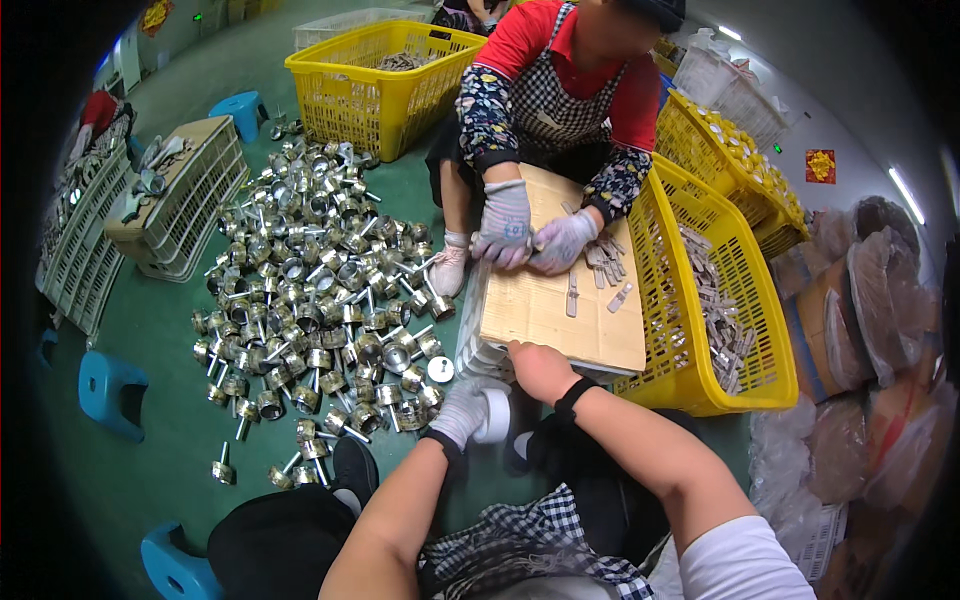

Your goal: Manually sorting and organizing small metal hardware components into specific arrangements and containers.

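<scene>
My left hand [462, 412], in a pale knit glove, is closed on a white roll of tape [492, 416] below the near corner of a cardboard-topped crate. Bare and with a black band at the wrist, my right hand [545, 374] has its fingers curled at the near edge of the cardboard sheet [530, 320]. What it grips, if anything, is hidden. Flat metal pieces [605, 265] lie on the cardboard. Across from me, a co-worker's gloved hands [530, 235] meet over the sheet's far left edge.
A big pile of shiny metal cups with stems [310, 270] covers the floor at left. A yellow basket [690, 340] of metal pieces stands against the crate's right side. Another yellow basket [370, 110] is behind the pile. Blue stools [110, 390] and plastic-wrapped bundles [850, 300] line the sides.
</scene>
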Motion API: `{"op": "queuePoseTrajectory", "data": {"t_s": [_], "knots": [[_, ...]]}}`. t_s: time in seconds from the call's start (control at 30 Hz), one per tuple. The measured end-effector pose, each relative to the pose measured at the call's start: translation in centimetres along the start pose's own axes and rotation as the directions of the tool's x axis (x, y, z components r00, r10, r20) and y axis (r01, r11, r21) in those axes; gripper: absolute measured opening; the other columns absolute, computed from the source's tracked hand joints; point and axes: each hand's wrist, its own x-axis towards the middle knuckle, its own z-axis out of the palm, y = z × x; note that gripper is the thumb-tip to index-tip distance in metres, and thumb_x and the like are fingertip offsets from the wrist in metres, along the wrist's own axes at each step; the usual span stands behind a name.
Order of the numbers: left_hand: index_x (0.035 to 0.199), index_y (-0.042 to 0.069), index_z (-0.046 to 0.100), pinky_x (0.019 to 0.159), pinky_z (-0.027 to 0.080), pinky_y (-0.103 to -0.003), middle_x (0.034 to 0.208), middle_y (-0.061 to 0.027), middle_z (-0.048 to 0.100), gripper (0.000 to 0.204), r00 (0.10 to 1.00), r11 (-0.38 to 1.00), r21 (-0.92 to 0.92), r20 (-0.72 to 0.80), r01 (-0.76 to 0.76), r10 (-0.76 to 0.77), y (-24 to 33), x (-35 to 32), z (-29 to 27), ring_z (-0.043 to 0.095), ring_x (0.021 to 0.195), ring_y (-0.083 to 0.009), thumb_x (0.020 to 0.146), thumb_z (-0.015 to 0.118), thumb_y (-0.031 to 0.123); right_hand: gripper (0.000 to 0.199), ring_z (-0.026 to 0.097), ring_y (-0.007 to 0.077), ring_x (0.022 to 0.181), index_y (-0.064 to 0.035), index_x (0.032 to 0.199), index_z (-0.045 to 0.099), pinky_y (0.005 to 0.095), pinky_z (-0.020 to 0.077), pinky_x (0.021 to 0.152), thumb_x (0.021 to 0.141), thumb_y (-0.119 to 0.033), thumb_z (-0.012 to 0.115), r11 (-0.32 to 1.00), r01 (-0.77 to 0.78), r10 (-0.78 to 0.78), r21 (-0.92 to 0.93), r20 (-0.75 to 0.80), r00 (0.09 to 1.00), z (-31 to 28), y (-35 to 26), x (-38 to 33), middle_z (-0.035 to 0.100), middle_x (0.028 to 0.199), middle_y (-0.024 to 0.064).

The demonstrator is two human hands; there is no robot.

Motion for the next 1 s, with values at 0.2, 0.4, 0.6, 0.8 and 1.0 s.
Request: {"op": "queuePoseTrajectory", "data": {"t_s": [0.2, 0.4, 0.6, 0.8, 1.0], "knots": [[0.094, 0.000, 0.060, 0.069, 0.050, -0.028, 0.082, -0.0090, 0.062, 0.019, 0.997, 0.997, -0.004, -0.003, -0.071, 0.071, 1.4, 1.7, -0.2, 0.060, 0.076, -0.0162, 0.083, 0.044, 0.000, 0.014, 0.058, 0.0372, 0.068, -0.0004, 0.085, 0.049, 0.0427, 0.0470, 0.061, 0.078, -0.013, 0.053, 0.966, 0.007, 0.028, 0.259, -0.129, 0.991, -11.4, -4.2, -2.2, 0.058, 0.073, 0.0200], [0.102, -0.003, 0.053, 0.075, 0.048, -0.029, 0.093, -0.0086, 0.058, 0.023, 0.951, 0.959, 0.021, 0.137, -0.282, 0.277, 6.3, 3.6, 2.6, 0.056, 0.088, -0.0185, 0.088, 0.040, 0.009, 0.025, 0.055, 0.0378, 0.075, -0.0027, 0.098, 0.047, 0.0429, 0.0457, 0.065, 0.081, -0.020, 0.054, 0.764, 0.398, -0.082, 0.508, -0.536, 0.841, -13.3, -7.5, -2.4, 0.053, 0.092, 0.0187], [0.095, -0.005, 0.059, 0.061, 0.050, -0.024, 0.078, -0.0091, 0.062, 0.018, 0.980, 0.961, -0.195, -0.006, -0.198, 0.201, 12.5, 6.7, 4.5, 0.059, 0.066, -0.0148, 0.079, 0.053, -0.003, 0.029, 0.057, 0.0352, 0.069, -0.0013, 0.101, 0.038, 0.0415, 0.0464, 0.057, 0.081, -0.015, 0.054, 0.480, 0.474, -0.124, 0.738, -0.478, 0.869, -14.5, -12.9, -1.0, 0.050, 0.087, 0.0165], [0.097, -0.002, 0.059, 0.063, 0.051, -0.027, 0.083, -0.0092, 0.061, 0.018, 0.974, 0.974, 0.022, 0.007, -0.227, 0.227, 17.5, 9.9, 4.3, 0.059, 0.070, -0.0166, 0.080, 0.054, 0.002, 0.024, 0.057, 0.0372, 0.068, 0.0006, 0.098, 0.039, 0.0453, 0.0451, 0.058, 0.080, -0.010, 0.051, 0.347, 0.500, -0.144, 0.793, -0.482, 0.864, -15.6, -16.3, 1.1, 0.054, 0.074, 0.0173], [0.093, -0.003, 0.060, 0.059, 0.051, -0.026, 0.077, -0.0083, 0.061, 0.017, 0.977, 0.977, -0.038, -0.028, -0.211, 0.210, 18.2, 10.2, 2.8, 0.058, 0.064, -0.0151, 0.078, 0.053, -0.005, 0.022, 0.057, 0.0377, 0.062, 0.0029, 0.093, 0.041, 0.0448, 0.0453, 0.055, 0.072, -0.001, 0.047, 0.327, 0.533, -0.229, 0.780, -0.482, 0.846, -14.6, -17.0, 2.7, 0.054, 0.064, 0.0189]]}}
